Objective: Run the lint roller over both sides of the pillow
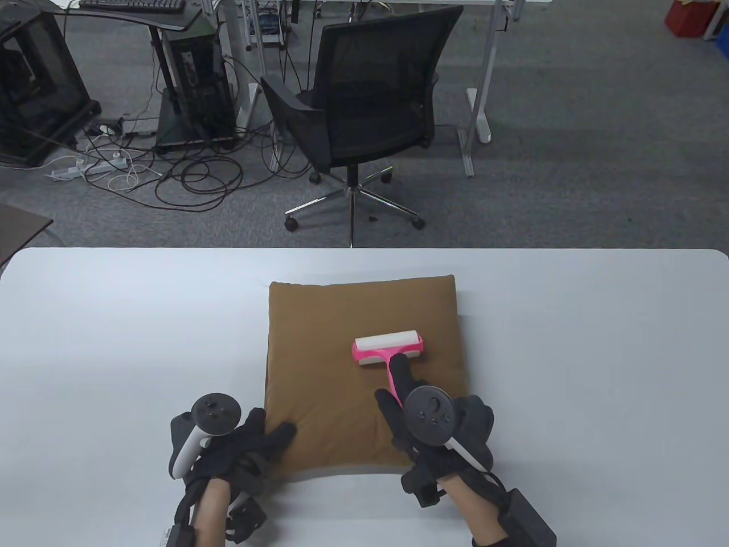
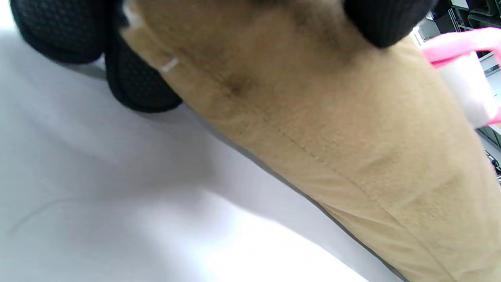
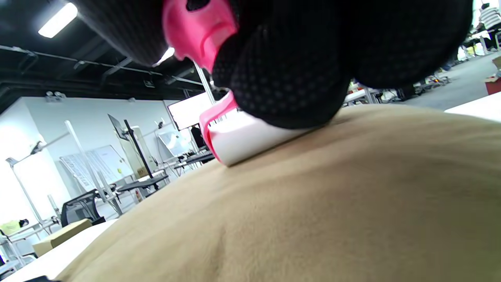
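Note:
A square brown pillow [image 1: 342,353] lies flat in the middle of the white table [image 1: 598,370]. On its right half rests a lint roller [image 1: 388,346] with a white roll and a pink frame and handle. My right hand [image 1: 424,413] grips the pink handle, index finger stretched along it towards the roll. My left hand [image 1: 250,439] holds the pillow's near left corner, thumb on top. In the right wrist view the white roll [image 3: 250,141] presses into the pillow [image 3: 313,203] under my gloved fingers [image 3: 289,74]. The left wrist view shows the pillow's edge [image 2: 332,129] and the roller [image 2: 465,74] at far right.
A black office chair [image 1: 364,108] stands on the grey carpet beyond the table's far edge. Computer towers and tangled cables [image 1: 159,165] sit at the back left. White desk legs [image 1: 478,102] stand at the back right.

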### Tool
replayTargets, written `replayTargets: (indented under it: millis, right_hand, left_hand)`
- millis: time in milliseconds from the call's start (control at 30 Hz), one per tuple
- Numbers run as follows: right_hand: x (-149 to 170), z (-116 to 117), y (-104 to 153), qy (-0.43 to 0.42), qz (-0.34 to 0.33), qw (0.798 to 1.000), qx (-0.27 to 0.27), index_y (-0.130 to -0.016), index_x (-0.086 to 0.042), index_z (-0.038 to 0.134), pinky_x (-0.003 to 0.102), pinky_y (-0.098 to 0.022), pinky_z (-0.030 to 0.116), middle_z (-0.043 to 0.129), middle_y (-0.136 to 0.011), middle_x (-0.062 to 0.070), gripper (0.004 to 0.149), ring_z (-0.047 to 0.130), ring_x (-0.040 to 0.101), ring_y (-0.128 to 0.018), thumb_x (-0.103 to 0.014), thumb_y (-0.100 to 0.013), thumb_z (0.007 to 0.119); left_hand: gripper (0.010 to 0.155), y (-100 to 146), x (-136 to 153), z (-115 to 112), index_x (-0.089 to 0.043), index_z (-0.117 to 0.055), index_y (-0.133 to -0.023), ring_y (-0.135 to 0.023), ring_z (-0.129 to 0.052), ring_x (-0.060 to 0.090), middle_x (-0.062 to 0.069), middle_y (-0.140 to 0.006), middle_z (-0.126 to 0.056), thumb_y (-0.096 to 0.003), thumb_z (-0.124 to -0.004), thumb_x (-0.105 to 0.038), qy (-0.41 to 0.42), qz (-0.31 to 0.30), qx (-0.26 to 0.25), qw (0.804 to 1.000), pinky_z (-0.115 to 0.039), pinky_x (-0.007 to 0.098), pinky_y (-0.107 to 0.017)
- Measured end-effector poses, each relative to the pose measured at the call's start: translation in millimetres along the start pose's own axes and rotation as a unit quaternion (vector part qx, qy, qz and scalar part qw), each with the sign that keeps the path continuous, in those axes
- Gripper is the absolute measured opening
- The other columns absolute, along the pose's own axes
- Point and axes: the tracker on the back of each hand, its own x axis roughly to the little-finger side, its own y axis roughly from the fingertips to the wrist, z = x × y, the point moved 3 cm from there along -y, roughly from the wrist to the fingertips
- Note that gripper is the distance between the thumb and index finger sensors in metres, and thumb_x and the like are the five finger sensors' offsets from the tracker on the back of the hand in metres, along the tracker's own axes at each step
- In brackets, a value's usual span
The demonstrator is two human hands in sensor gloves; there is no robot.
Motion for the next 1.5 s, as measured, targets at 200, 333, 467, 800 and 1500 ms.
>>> replayTargets:
  millis: [200,333,467,800,1500]
  right_hand:
    - [6.9,11.9,-33.2,-0.016,0.029,0.999,-0.013,-0.113,-0.011,0.039,0.045,-0.026,0.084,0.088,-0.075,0.016,0.064,0.099,0.021,-0.033,-0.044,-0.062,0.060]
    - [10.9,18.4,-53.2,-0.018,0.049,0.998,-0.032,-0.113,-0.013,0.036,0.044,-0.024,0.084,0.087,-0.080,0.018,0.065,0.099,0.022,-0.033,-0.044,-0.062,0.060]
    - [11.2,24.9,-68.1,-0.010,0.060,0.997,-0.049,-0.114,-0.014,0.033,0.045,-0.024,0.083,0.085,-0.084,0.020,0.065,0.099,0.023,-0.034,-0.044,-0.062,0.060]
    - [12.5,36.5,-103.1,-0.003,0.096,0.995,-0.040,-0.113,-0.014,0.033,0.043,-0.021,0.083,0.086,-0.080,0.018,0.064,0.098,0.021,-0.030,-0.040,-0.062,0.061]
    - [-0.2,-22.9,27.2,0.008,-0.028,1.000,-0.007,-0.102,-0.002,0.066,0.041,-0.012,0.085,0.100,-0.034,0.005,0.057,0.100,0.017,-0.013,-0.042,-0.061,0.066]
  left_hand:
    - [0.097,-0.9,-0.5,0.7,-0.004,-0.034,-0.110,-0.056,-0.097,0.037,0.022,-0.090,-0.079,-0.0459,-0.065,-0.071,-0.005,0.003,0.004,1.000,-0.074,0.060,-0.048]
    - [0.097,-1.9,-1.3,1.1,-0.004,-0.034,-0.110,-0.056,-0.097,0.037,0.022,-0.090,-0.079,-0.0460,-0.065,-0.071,-0.008,0.004,0.009,1.000,-0.074,0.060,-0.049]
    - [0.097,-2.4,-1.9,1.2,-0.004,-0.034,-0.110,-0.056,-0.097,0.037,0.022,-0.090,-0.079,-0.0462,-0.065,-0.071,-0.007,0.006,0.012,1.000,-0.074,0.060,-0.049]
    - [0.097,-4.0,-3.6,1.6,-0.004,-0.035,-0.110,-0.056,-0.097,0.037,0.022,-0.090,-0.079,-0.0463,-0.065,-0.071,-0.012,0.005,0.014,1.000,-0.074,0.060,-0.048]
    - [0.096,1.8,-4.4,5.2,-0.003,-0.038,-0.109,-0.052,-0.099,0.035,0.022,-0.088,-0.082,-0.0464,-0.065,-0.070,-0.019,-0.011,-0.018,1.000,-0.076,0.059,-0.047]
